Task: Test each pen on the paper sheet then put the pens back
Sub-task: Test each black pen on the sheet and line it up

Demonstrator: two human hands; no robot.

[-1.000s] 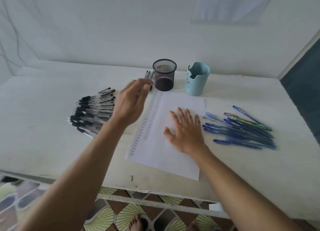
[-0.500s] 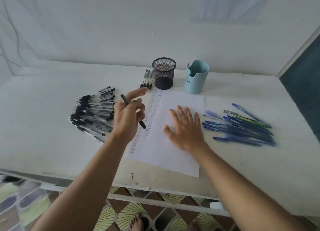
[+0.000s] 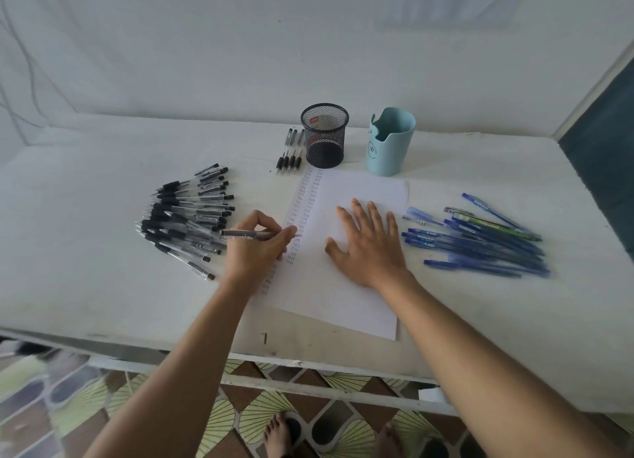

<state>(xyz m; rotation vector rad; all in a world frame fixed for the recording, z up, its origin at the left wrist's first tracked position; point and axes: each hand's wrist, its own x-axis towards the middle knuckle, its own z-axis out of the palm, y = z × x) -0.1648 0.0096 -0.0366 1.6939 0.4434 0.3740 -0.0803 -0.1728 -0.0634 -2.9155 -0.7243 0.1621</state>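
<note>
A white paper sheet (image 3: 356, 286) lies in the middle of the white table, with two columns of small written marks (image 3: 305, 196) down its left side. My left hand (image 3: 255, 251) grips a black pen (image 3: 247, 233) in a writing hold, its tip at the lower end of the marks. My right hand (image 3: 368, 243) lies flat on the sheet with fingers spread. A heap of black pens (image 3: 185, 217) lies left of the sheet. A heap of blue pens (image 3: 480, 241) lies to its right.
A black mesh cup (image 3: 324, 135) and a light blue holder (image 3: 389, 141) stand behind the sheet. A few black pens and caps (image 3: 291, 153) lie left of the mesh cup. The table's front edge (image 3: 308, 361) runs below my forearms; a wall rises behind.
My left hand came back from near the mesh cup with a black pen, turned it into a writing hold and lowered its tip to the sheet. My right hand stayed flat on the paper.
</note>
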